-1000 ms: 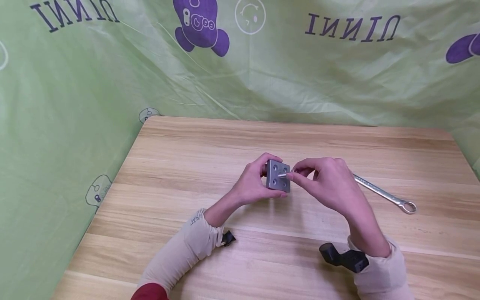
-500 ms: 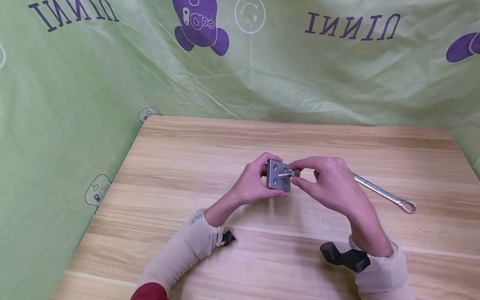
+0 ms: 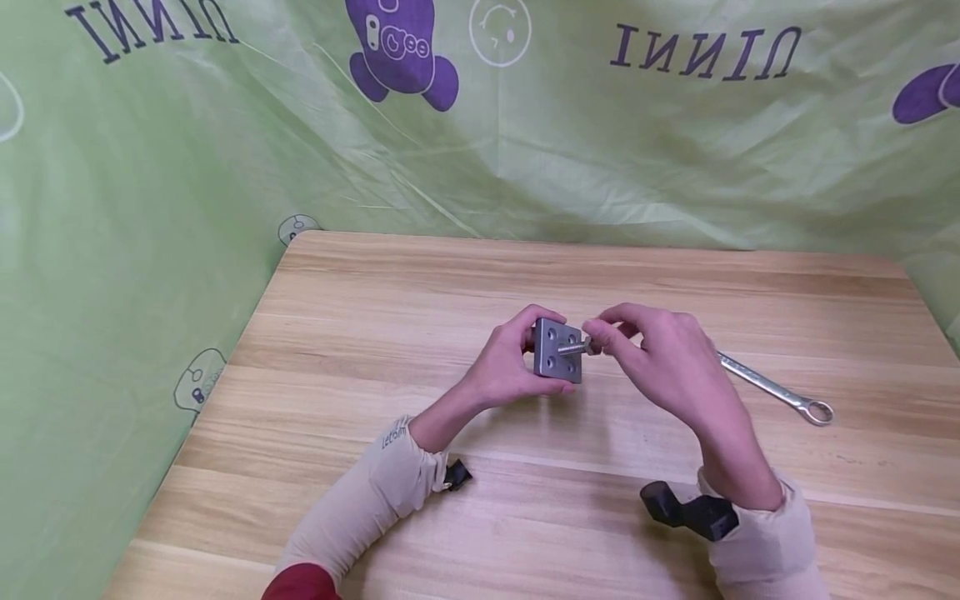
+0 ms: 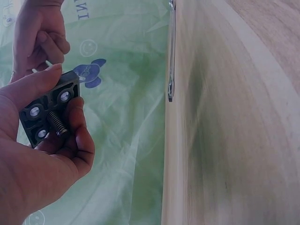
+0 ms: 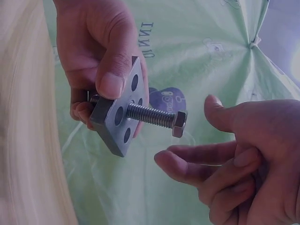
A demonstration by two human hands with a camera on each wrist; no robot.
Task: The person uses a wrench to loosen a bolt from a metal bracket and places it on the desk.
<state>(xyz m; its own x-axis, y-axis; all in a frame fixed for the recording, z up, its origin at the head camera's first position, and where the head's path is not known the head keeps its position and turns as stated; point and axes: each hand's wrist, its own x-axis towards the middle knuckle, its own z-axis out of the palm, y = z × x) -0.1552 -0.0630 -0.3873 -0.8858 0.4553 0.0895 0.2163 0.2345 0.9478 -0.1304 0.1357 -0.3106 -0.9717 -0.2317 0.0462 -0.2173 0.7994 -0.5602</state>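
My left hand (image 3: pixel 510 360) grips a square grey metal plate (image 3: pixel 545 372) by its edges, above the table. Through the plate's middle runs a hex bolt (image 5: pixel 152 116), its head sticking out toward my right hand (image 3: pixel 667 358). On the plate's back, in the left wrist view, the threaded end of the bolt (image 4: pixel 57 123) pokes out near my curled left fingers. Around the plate's middle are several round holes. My right thumb and forefinger are spread beside the bolt head (image 5: pixel 179 124), apart from it in the right wrist view; the other right fingers are bent.
A combination wrench (image 3: pixel 772 387) lies on the wooden table (image 3: pixel 390 317) to the right, partly hidden behind my right hand. Green printed fabric (image 3: pixel 525 167) hangs behind the table and at its left. Black camera mounts (image 3: pixel 686 512) sit at both wrists.
My right fingers covered the bolt head, then came off it; the hand has since turned so the thumb sits higher. My left hand and the plate have barely moved.
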